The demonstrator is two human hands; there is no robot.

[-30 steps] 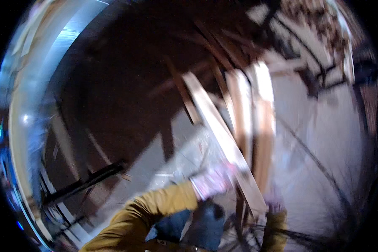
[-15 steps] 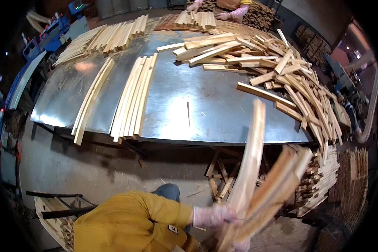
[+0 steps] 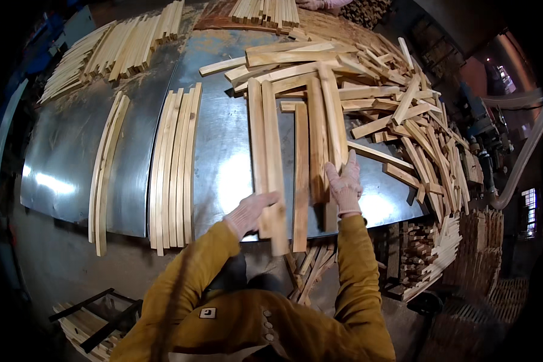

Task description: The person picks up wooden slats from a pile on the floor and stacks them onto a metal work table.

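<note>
My left hand (image 3: pixel 251 213), in a pale knit glove, grips the near part of a pair of wooden strips (image 3: pixel 264 145) at the table's front edge. My right hand (image 3: pixel 345 186), gloved alike, has its thumb and forefinger around the near end of a wooden strip (image 3: pixel 332 114); its other fingers are partly hidden. Between my hands lie more strips, one a separate narrow strip (image 3: pixel 301 181) whose end juts past the edge. Left of them, a row of several strips (image 3: pixel 174 169) lies side by side, with a pair (image 3: pixel 107 175) farther left.
A jumbled heap of wooden strips (image 3: pixel 398 102) covers the right and back of the metal table (image 3: pixel 223 163). Neat rows of strips (image 3: pixel 127 48) sit at the back left. Stacked wood (image 3: pixel 434 259) stands right of the table, and a person's gloved hand (image 3: pixel 311 5) shows at the back.
I have turned to face the table. The bundle of strips held upright at the right has come down onto the table, spread apart, with my hands on separate strips.
</note>
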